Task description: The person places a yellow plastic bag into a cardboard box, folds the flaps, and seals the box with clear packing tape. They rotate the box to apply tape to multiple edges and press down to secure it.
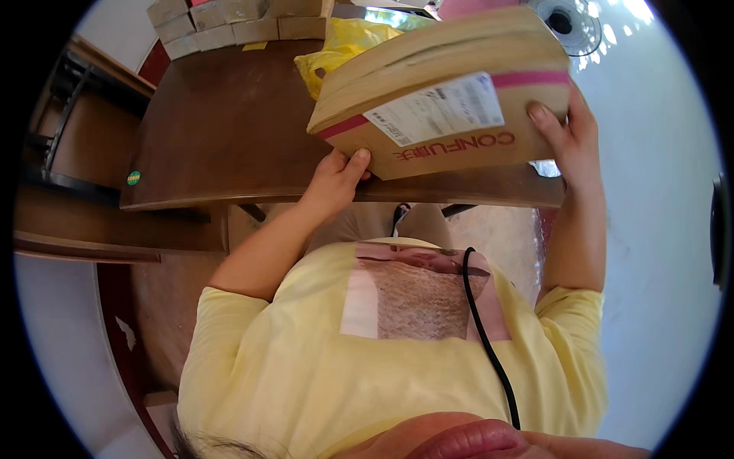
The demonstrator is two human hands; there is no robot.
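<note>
Both my hands hold a brown cardboard carton (453, 158) tilted above the front right part of a dark brown wooden table. It carries magenta stripes, printed lettering and a white label (436, 109) with writing and codes. My left hand (344, 172) grips the lower left corner, thumb on the printed face. At the right end, my right hand (565, 132) has its thumb on the same face, its other fingers mostly hidden behind the carton. A crumpled yellow plastic bag (355, 43) lies just behind the carton, which partly covers it.
Several small cardboard boxes (229, 26) are stacked at the back left of the table (229, 132). A round green sticker (133, 178) is on its left edge. A fan-like round object (565, 26) stands at the back right by the pale wall (654, 229). Wooden furniture (86, 115) stands left.
</note>
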